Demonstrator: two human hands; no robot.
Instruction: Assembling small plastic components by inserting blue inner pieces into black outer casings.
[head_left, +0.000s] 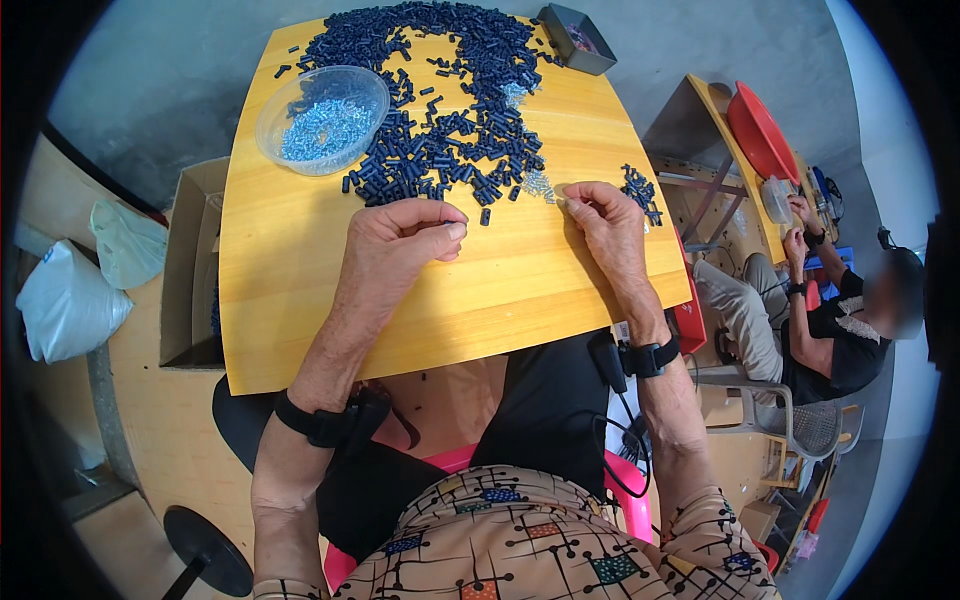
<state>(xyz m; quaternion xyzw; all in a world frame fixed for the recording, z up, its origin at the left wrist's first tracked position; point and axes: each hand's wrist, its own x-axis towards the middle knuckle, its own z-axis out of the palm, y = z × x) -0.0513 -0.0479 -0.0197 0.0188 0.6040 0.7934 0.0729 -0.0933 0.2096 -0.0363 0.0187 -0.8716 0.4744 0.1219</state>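
Observation:
My left hand (400,245) is closed in a pinch over the near half of the yellow table (480,300). A dark bit shows at its fingertips, most likely one of the small black cylindrical pieces (415,160) heaped beyond it. At the right, my right hand (608,230) pinches thumb to forefinger beside a small scatter of silvery screws (538,184). Whatever lies between those fingertips is too small to make out. One loose black piece (486,216) rests between my hands. Past my left hand stands a round clear tub (372,100) holding many small silvery screws (325,130).
A grey box (590,62) stands at the table's far right corner. More black pieces (640,195) lie near the right edge. An open carton (185,290) is left of the table. To the right, another person (835,345) sits at a second table with a red basin (762,130).

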